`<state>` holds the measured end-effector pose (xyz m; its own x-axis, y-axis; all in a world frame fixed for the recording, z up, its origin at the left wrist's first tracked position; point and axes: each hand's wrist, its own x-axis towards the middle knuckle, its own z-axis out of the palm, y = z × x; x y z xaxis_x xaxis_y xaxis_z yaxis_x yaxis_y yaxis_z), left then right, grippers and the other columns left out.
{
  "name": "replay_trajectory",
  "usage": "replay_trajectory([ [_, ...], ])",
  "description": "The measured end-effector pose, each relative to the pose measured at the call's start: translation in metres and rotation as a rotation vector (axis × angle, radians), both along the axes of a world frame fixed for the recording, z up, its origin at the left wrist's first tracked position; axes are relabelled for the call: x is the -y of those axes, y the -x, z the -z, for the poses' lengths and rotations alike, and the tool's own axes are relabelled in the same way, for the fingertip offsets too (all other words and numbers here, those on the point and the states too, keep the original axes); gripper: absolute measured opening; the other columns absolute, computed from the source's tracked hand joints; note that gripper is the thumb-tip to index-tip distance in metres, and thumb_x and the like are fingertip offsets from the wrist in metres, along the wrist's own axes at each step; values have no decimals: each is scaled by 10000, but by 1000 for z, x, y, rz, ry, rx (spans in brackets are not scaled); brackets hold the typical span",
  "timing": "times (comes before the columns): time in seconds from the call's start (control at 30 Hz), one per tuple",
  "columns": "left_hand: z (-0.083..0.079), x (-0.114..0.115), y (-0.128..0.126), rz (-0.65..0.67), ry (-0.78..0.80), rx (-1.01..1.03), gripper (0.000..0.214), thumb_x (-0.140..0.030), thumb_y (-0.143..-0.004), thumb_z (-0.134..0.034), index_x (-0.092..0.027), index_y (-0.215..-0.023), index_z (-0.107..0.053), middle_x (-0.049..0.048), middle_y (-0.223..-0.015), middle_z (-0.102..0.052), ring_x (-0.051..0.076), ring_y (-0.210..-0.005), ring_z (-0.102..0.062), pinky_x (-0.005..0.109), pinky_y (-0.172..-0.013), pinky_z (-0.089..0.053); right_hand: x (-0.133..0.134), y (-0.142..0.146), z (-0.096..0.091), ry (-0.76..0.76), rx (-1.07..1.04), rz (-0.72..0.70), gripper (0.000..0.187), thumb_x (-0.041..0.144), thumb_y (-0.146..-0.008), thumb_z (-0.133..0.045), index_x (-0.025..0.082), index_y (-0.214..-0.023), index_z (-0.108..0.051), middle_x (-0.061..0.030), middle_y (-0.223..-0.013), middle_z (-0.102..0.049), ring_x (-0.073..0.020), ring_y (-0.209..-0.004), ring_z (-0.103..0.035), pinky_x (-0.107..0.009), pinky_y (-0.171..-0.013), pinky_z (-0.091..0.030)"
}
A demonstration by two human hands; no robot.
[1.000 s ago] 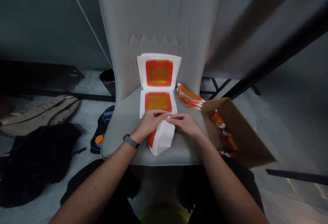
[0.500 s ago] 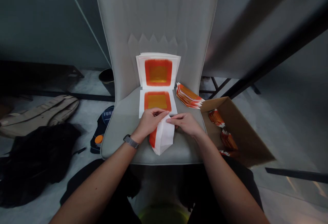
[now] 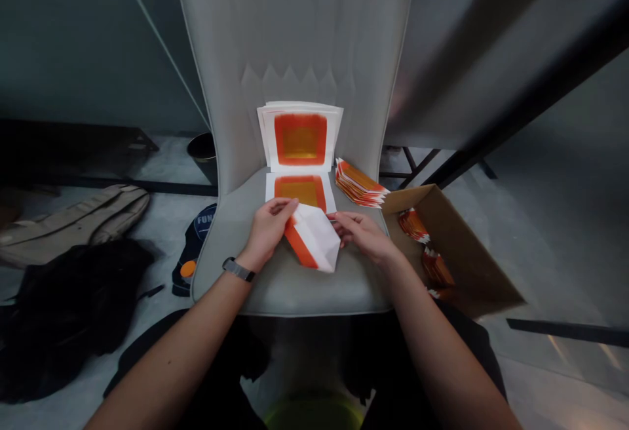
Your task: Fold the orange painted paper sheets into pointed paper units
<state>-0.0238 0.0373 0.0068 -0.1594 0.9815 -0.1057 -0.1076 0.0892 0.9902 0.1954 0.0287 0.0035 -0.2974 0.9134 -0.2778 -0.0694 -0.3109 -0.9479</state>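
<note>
Both hands hold one folded paper sheet (image 3: 314, 240), white outside with an orange edge, just above the grey chair seat (image 3: 246, 220). My left hand (image 3: 268, 230) pinches its upper left corner; a dark watch sits on that wrist. My right hand (image 3: 363, 233) grips its right side with closed fingers. Behind the hands lies a flat stack of white sheets with orange-and-gold squares (image 3: 299, 191). A second such stack (image 3: 301, 136) leans against the chair back.
A pile of folded orange papers (image 3: 361, 184) lies at the seat's right edge. An open cardboard box (image 3: 466, 266) with more folded papers stands on the floor to the right. Bags (image 3: 73, 214), dark cloth (image 3: 63, 305) and a dark pot (image 3: 204, 148) lie left.
The folded sheet has turned from hanging down to lying slanted to the right, showing its orange edge. Both hands shifted slightly left and up with it.
</note>
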Motion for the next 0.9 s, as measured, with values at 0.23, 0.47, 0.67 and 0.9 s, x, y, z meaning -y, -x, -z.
replay_trajectory([
  [0.23,8,-3,17,-120,81,133,342,-416,-767,-820,-178,-888,-607,32,-844,-718,130,-711,-664,252,-671,-540,5,-8,0,67,-87,-81,510,517,-716,-871,156,-1038,-711,-99,-869,-758,-145,-662,-665,-242,-545,-529],
  [0.47,10,7,29,92,93,-54,369,-392,-750,-834,-191,-905,-565,-8,-649,-678,114,-541,-616,212,-495,-437,-2,-10,17,-56,33,131,566,529,-663,-891,186,-1034,-637,-1,-693,-688,-154,-526,-650,-231,-397,-462],
  [0.67,9,13,34,250,57,-86,322,-391,-773,-822,-192,-913,-610,8,-695,-701,119,-553,-630,225,-510,-456,-1,3,19,-188,156,291,566,515,-645,-900,257,-936,-489,72,-640,-626,-115,-363,-532,-224,-308,-373],
  [0.9,-1,7,36,351,84,-108,312,-460,-812,-783,-170,-928,-777,84,-798,-761,162,-683,-676,277,-638,-542,1,2,14,-207,162,291,621,562,-657,-874,257,-1032,-485,60,-679,-636,-112,-374,-526,-227,-316,-390],
])
